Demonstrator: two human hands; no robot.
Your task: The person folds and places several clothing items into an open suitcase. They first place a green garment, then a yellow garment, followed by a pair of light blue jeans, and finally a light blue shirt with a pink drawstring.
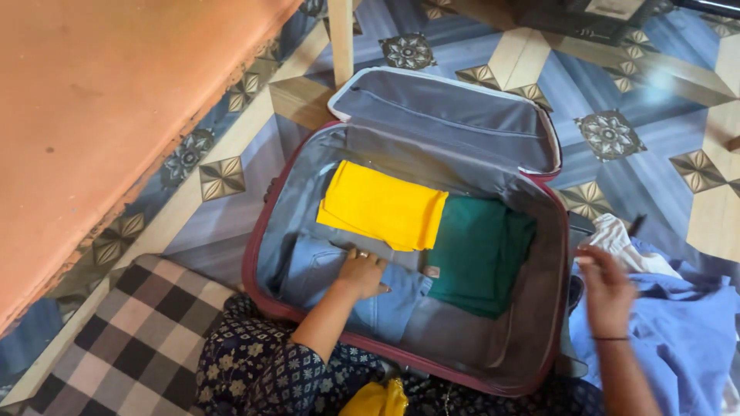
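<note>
Fingers [368, 266] of the left hand [361, 275] lie spread and flat, pressing down on folded light-blue denim jeans [385, 304] in the open maroon fabric suitcase with grey lining [270, 231]. They pinch nothing, palm down on the cloth. Right hand [607, 289] hovers outside the suitcase's right wall, motion-blurred; its fingers look loosely parted and hold nothing, above a heap of periwinkle-blue cloth [678, 331] on the floor. A thin dark band sits on that wrist.

Just beyond the left fingers, touching the jeans' far edge, lies a folded bright-yellow garment [381, 206]. To the right of those fingers, overlapped by the yellow piece's corner, sits a folded dark-green garment [478, 254]. Between green garment and right hand stands the suitcase's right wall, so the two hands are well apart with the rim between them. Suitcase lid [447, 115] is propped open on the far side, grey lined with a zip line across it.

A white crumpled cloth [620, 239] rests just past the right fingers, on top of the blue heap. Left of the left arm, a grey-and-cream checked mat [131, 339] covers the floor. Blue-and-tan patterned tile floor [632, 92] surrounds everything. An orange slab surface [108, 100] fills the far left. A pale wooden leg [341, 38] stands behind the lid. Dark floral-print clothing [262, 370] covers the person's lap, with a small yellow cloth bit [376, 400] near the bottom edge.
</note>
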